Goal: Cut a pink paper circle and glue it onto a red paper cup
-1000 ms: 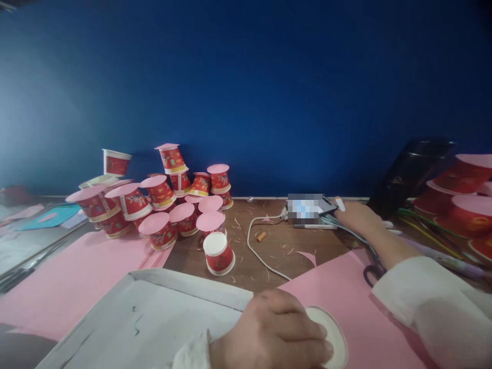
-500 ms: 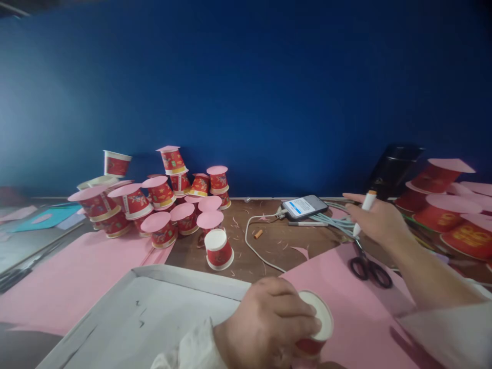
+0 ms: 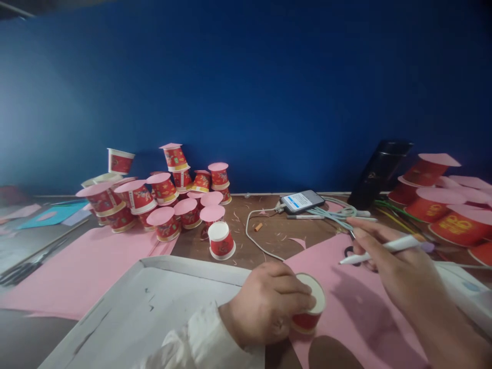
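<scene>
My left hand (image 3: 265,305) is closed round an upside-down red paper cup (image 3: 307,322), with fingers lying over its white base. That cup stands on a sheet of pink paper (image 3: 315,256), beside a round cut-out showing the brown table. In my right hand (image 3: 407,271) is a white marker pen (image 3: 363,256), its dark tip pointing left above the paper, apart from the cup. Mostly hidden behind this hand, black-handled scissors (image 3: 348,252) lie on the sheet. Another upturned red cup (image 3: 222,246) stands farther back, left of the pink paper.
Several red cups topped with pink paper discs (image 3: 161,216) are stacked at left, more (image 3: 457,225) at right. A white board (image 3: 154,318) lies front left beside pink sheets (image 3: 92,271). A phone (image 3: 302,201), cables and a black bottle (image 3: 380,171) sit near the blue wall.
My right hand has come nearer and lower, and the marker has tilted from upright to nearly level, tip leftward. It now covers most of the scissors. My left hand stays on the cup.
</scene>
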A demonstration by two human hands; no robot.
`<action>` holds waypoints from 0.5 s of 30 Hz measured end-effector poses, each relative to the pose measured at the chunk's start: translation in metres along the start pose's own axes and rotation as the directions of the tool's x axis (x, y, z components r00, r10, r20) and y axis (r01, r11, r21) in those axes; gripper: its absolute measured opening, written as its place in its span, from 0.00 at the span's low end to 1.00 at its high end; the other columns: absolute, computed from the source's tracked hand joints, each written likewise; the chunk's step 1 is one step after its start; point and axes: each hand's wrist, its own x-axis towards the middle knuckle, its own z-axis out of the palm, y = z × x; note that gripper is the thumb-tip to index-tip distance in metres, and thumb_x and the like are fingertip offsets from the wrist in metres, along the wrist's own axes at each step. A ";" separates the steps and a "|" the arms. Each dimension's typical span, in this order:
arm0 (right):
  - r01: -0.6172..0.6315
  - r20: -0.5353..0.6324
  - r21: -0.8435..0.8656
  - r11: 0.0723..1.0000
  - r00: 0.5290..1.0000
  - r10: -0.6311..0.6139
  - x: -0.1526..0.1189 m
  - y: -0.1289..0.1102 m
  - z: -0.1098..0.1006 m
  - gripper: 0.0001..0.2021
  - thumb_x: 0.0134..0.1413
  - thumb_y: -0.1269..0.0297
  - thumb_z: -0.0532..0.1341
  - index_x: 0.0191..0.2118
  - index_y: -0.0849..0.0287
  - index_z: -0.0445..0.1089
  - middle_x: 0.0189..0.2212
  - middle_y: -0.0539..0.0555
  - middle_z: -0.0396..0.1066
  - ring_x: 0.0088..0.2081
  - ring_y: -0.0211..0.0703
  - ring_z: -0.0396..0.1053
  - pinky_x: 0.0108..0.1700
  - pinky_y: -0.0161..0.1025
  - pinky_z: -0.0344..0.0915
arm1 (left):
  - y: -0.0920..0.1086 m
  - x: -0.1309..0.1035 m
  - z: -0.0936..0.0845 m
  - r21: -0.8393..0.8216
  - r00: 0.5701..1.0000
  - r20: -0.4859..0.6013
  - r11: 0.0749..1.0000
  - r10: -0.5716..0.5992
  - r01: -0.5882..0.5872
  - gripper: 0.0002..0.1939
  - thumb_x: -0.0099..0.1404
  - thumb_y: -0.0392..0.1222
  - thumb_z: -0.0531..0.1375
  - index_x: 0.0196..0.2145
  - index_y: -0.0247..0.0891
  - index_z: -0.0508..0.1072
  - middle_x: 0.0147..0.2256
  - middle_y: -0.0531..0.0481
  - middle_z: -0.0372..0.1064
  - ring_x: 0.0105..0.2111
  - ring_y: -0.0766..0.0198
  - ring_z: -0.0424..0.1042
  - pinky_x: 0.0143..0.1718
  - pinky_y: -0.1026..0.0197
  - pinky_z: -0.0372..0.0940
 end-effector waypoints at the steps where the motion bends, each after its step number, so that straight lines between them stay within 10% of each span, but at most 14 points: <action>1: -0.009 -0.002 0.035 0.999 1.000 0.009 -0.001 0.004 0.002 0.22 0.52 0.41 0.59 0.47 0.47 0.73 0.24 0.49 0.68 0.22 0.41 0.62 0.23 0.39 0.63 | 0.000 -0.001 0.001 0.007 1.000 0.014 1.000 0.003 -0.003 0.14 0.57 0.32 0.52 0.40 0.38 0.73 0.38 0.48 0.78 0.35 0.64 0.72 0.40 0.59 0.67; 15: -0.045 0.070 -0.042 0.998 0.996 0.048 0.023 0.036 0.021 0.23 0.55 0.47 0.57 0.49 0.57 0.73 0.22 0.49 0.69 0.21 0.40 0.65 0.23 0.36 0.61 | 0.004 0.005 -0.001 -0.012 0.985 -0.171 1.000 0.015 -0.017 0.13 0.60 0.31 0.53 0.37 0.37 0.76 0.36 0.50 0.79 0.35 0.66 0.73 0.39 0.61 0.68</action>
